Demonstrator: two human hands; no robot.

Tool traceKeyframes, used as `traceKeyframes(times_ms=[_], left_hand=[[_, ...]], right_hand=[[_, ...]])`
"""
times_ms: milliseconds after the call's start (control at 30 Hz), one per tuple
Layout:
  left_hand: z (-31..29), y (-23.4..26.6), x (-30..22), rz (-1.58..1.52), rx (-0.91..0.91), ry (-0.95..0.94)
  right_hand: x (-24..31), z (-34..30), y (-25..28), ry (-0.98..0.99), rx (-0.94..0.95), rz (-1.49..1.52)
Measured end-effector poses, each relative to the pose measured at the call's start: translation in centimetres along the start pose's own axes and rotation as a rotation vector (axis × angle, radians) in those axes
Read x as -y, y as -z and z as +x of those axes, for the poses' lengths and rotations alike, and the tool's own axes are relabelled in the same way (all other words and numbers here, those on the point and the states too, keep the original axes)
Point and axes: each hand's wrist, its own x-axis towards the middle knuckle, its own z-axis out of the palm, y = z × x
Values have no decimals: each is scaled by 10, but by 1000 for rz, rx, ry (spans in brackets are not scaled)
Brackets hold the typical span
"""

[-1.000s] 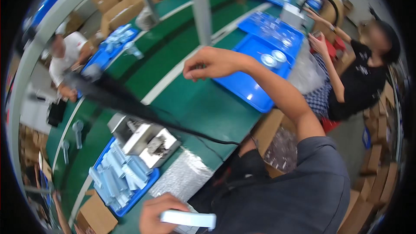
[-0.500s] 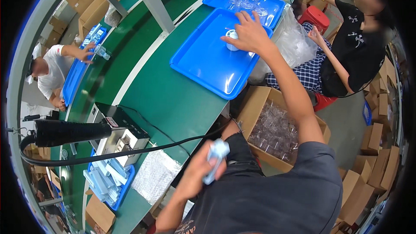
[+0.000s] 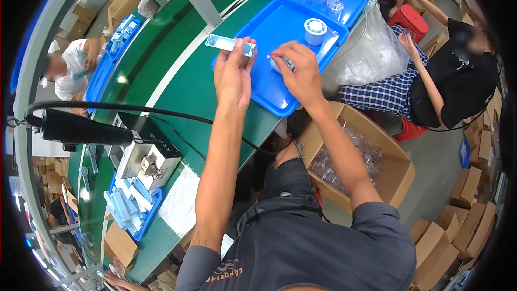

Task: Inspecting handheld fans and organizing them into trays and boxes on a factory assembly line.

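My left hand [image 3: 235,73] is closed around a long, pale-blue and white plastic piece [image 3: 221,42], which sticks out to the left above the edge of a blue tray [image 3: 258,83]. To its right, my right hand [image 3: 299,73] pinches a small whitish round part [image 3: 284,64] over the same tray. Fingers cover some of that part, so its exact kind is unclear. A white round cap with a slotted rim [image 3: 315,31] lies in the tray's far right corner, beyond my right hand. The two held pieces are apart from each other.
A second blue tray [image 3: 358,2] holds clear plastic parts. Below my right arm stands a carton [image 3: 396,183] of clear pieces. At left are a black cylindrical tool [image 3: 86,127] on a cable, a boxy machine [image 3: 156,164] and a tray of pale-blue parts [image 3: 129,205]. Co-workers sit nearby.
My left hand has risen from near my lap to the tray with the pale-blue piece. My right hand has drawn back toward me from the white cap and now pinches a small part.
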Motion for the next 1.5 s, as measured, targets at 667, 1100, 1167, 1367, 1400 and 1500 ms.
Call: traceKeyframes(times_ms=[667,1100,1167,1367,1400,1500], left_hand=[[-201,75,-166,2139,413,42],[-17,25,-19,389,172,12],[-13,18,-10,316,209,14],[-12,9,1,264,161,-62],[-13,9,3,268,173,-79],[-15,8,8,249,169,-108]], right_hand=[[-14,16,36,-384,358,839],[11,-1,8,-449,361,695],[15,0,5,-380,356,601],[23,-4,-4,-533,159,750],[24,-5,-5,-535,163,750],[23,-7,-7,-567,63,843]])
